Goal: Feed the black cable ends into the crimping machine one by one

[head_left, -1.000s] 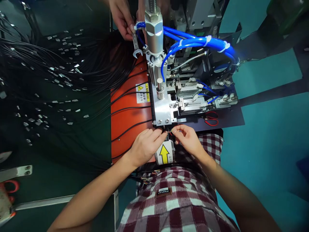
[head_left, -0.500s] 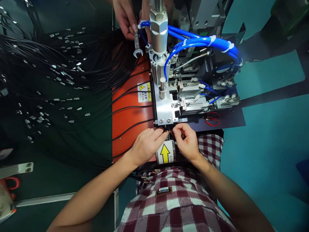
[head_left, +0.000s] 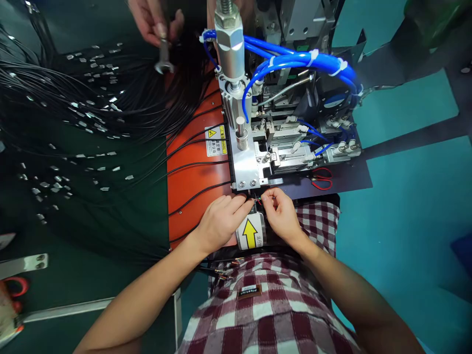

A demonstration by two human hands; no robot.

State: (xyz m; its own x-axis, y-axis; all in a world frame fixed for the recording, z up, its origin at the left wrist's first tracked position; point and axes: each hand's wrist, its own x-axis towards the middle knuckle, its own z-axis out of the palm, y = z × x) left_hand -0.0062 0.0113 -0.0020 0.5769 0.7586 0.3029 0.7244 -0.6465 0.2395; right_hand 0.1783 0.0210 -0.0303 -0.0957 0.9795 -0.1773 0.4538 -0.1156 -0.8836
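My left hand point(head_left: 220, 219) lies on the orange plate point(head_left: 191, 177), its fingers closed on a black cable end just under the machine's metal front block point(head_left: 248, 169). My right hand point(head_left: 280, 215) pinches thin red and green wire ends point(head_left: 260, 200) at the same spot. The two hands almost touch, right above a white label with a yellow arrow point(head_left: 250, 233). Black cables point(head_left: 199, 164) run left across the orange plate from the machine's edge.
Another person's hand point(head_left: 153, 19) at the top left holds a small wrench point(head_left: 162, 56). A silver cylinder point(head_left: 231, 54) with blue air hoses point(head_left: 295, 59) rises over the machine. Red-handled scissors point(head_left: 321, 179) lie on the right. A large bundle of black cables point(head_left: 73, 113) covers the dark table.
The other person's hand has carried the wrench left, away from the cylinder. My two hands stay pinched at the machine's front, shifted only slightly.
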